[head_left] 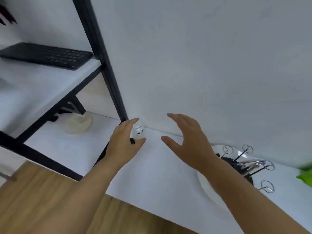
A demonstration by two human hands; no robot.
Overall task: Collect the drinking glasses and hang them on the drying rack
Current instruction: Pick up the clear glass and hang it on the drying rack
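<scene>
A small clear glass (138, 132) is seen at the back of the white surface (152, 174), against the wall (202, 65) and just beside the foot of the black shelf frame (101, 48). It is rounded, with a little cartoon face printed on its side in black: two dots for eyes and a small mouth. A dark mark shows near its base. Blur hides finer detail.

The left hand (124, 144) is wrapped round the glass from the left, with the fingers curled over its far side and the thumb low at the front; contact appears to be made. The right hand (187, 137) is held open in the air to the right of the glass, fingers spread and slightly curved, touching nothing.

Further right, the rack (249, 162) is seen on a white plate (206, 184): black prongs tipped with wire rings, partly covered by the right forearm. A black keyboard (47, 55) lies on the upper shelf, and a cream bundle (78, 124) rests below it.
</scene>
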